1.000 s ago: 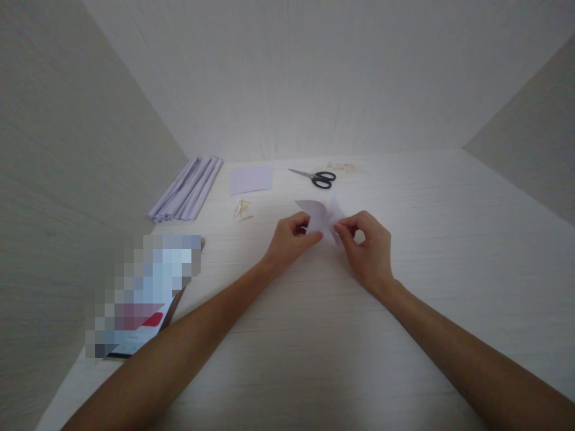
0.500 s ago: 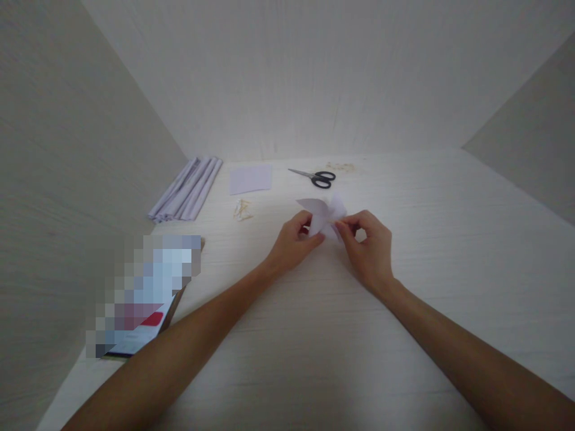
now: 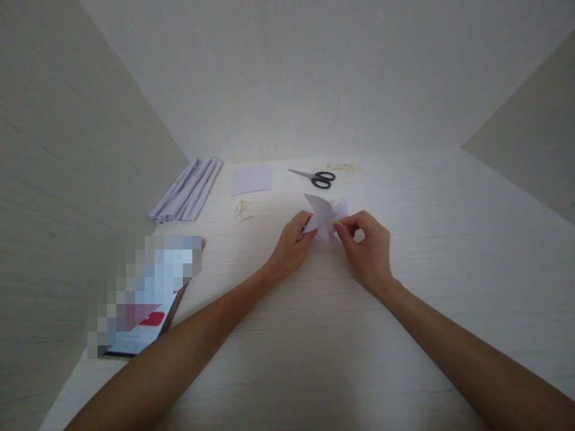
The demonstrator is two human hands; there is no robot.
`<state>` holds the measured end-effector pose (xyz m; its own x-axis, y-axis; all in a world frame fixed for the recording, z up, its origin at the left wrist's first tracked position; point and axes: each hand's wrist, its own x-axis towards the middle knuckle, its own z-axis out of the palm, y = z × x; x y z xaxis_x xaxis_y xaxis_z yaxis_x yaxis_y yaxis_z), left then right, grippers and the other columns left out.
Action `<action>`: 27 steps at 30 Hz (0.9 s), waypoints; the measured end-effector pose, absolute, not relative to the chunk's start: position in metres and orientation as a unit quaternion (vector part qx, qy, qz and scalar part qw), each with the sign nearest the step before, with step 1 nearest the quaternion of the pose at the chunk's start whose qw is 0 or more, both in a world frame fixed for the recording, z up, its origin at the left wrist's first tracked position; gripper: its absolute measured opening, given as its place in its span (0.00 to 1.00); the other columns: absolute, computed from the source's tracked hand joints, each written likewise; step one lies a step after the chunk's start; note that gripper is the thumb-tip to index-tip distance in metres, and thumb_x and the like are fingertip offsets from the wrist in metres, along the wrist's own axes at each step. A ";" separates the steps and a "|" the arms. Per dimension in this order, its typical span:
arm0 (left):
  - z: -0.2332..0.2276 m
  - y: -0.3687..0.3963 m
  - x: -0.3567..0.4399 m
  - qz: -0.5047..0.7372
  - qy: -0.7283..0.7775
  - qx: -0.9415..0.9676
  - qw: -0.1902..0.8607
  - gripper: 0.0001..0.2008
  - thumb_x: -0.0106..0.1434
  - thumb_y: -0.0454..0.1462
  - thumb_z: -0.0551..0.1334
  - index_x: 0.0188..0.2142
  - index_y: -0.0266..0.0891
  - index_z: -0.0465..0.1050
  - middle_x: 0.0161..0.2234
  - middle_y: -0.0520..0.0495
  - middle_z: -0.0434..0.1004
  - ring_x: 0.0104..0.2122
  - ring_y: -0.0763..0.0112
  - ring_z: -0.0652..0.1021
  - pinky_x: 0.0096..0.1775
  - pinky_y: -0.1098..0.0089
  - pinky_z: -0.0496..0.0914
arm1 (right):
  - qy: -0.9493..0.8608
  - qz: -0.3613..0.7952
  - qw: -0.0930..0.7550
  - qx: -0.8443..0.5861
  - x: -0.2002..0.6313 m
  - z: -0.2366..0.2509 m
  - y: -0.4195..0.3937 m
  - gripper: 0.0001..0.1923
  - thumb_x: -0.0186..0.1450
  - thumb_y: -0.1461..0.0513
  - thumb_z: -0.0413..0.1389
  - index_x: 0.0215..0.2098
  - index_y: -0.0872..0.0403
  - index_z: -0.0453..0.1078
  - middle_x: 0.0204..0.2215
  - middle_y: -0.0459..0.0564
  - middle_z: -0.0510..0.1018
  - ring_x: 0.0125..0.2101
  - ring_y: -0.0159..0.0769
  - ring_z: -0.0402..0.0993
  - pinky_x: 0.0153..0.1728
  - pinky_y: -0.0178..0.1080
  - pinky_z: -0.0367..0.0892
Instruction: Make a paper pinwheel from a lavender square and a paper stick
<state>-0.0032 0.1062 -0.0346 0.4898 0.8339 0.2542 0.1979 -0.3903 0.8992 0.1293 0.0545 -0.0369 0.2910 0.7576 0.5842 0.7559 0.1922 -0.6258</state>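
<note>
The lower part of the folded paper is hidden behind the fingers of the left hand and the right hand. The flat object at the surface's left edge is pixelated — its print is unreadable. The tiny pale bits and the scraps beyond the scissors are too small to identify. Both forearms run off the bottom edge.

table | scissors | paper square | folded strips
</note>
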 end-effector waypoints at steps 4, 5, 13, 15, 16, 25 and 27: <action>-0.038 0.107 -0.002 0.384 0.347 0.732 0.443 0.05 0.55 0.33 0.52 0.30 0.36 0.66 0.29 0.50 0.68 0.32 0.73 0.68 0.35 0.72 0.62 | -0.604 0.009 0.481 -0.635 0.130 -0.037 0.054 0.06 0.56 0.62 0.53 0.21 0.54 0.65 0.18 0.44 0.68 0.20 0.29 0.63 0.24 0.34 0.59; -0.039 0.107 -0.002 0.387 0.349 0.727 0.446 0.05 0.54 0.33 0.53 0.30 0.36 0.66 0.29 0.50 0.68 0.31 0.73 0.68 0.35 0.72 0.62 | -0.606 0.011 0.477 -0.637 0.130 -0.036 0.055 0.06 0.55 0.62 0.53 0.21 0.54 0.65 0.18 0.44 0.68 0.20 0.29 0.63 0.24 0.34 0.59; -0.043 0.109 -0.002 0.395 0.370 0.700 0.466 0.06 0.53 0.36 0.56 0.28 0.34 0.68 0.26 0.51 0.69 0.28 0.75 0.68 0.34 0.72 0.64 | -0.619 0.012 0.455 -0.640 0.130 -0.037 0.056 0.06 0.55 0.63 0.53 0.21 0.55 0.66 0.18 0.44 0.69 0.19 0.28 0.63 0.22 0.33 0.57; -0.043 0.110 -0.002 0.397 0.367 0.698 0.470 0.06 0.52 0.36 0.56 0.27 0.34 0.68 0.25 0.52 0.68 0.27 0.75 0.68 0.33 0.72 0.64 | -0.619 0.010 0.452 -0.642 0.129 -0.037 0.056 0.06 0.55 0.63 0.54 0.21 0.55 0.66 0.18 0.44 0.69 0.19 0.28 0.63 0.21 0.33 0.57; -0.043 0.110 -0.002 0.398 0.365 0.696 0.473 0.06 0.52 0.36 0.57 0.27 0.34 0.68 0.25 0.52 0.68 0.27 0.75 0.68 0.33 0.72 0.64 | -0.619 0.009 0.451 -0.642 0.129 -0.037 0.056 0.06 0.55 0.63 0.54 0.21 0.55 0.66 0.18 0.44 0.69 0.19 0.28 0.63 0.21 0.33 0.57; -0.042 0.109 -0.002 0.399 0.375 0.682 0.484 0.06 0.51 0.36 0.58 0.26 0.34 0.68 0.24 0.52 0.68 0.27 0.75 0.68 0.32 0.72 0.64 | -0.626 0.011 0.447 -0.639 0.129 -0.037 0.057 0.07 0.55 0.62 0.54 0.21 0.55 0.65 0.18 0.44 0.69 0.18 0.28 0.63 0.22 0.33 0.57; -0.041 0.109 -0.002 0.397 0.382 0.683 0.479 0.06 0.50 0.36 0.58 0.26 0.34 0.68 0.24 0.52 0.68 0.26 0.75 0.68 0.32 0.72 0.64 | -0.628 0.012 0.445 -0.638 0.130 -0.037 0.057 0.07 0.55 0.62 0.54 0.21 0.55 0.65 0.17 0.44 0.69 0.18 0.28 0.63 0.22 0.33 0.57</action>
<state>-0.0023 0.1092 -0.0413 0.3935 0.9022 0.1766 0.1410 -0.2490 0.9582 0.1296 0.0569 -0.0370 0.2112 0.8121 0.5440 0.7914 0.1846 -0.5828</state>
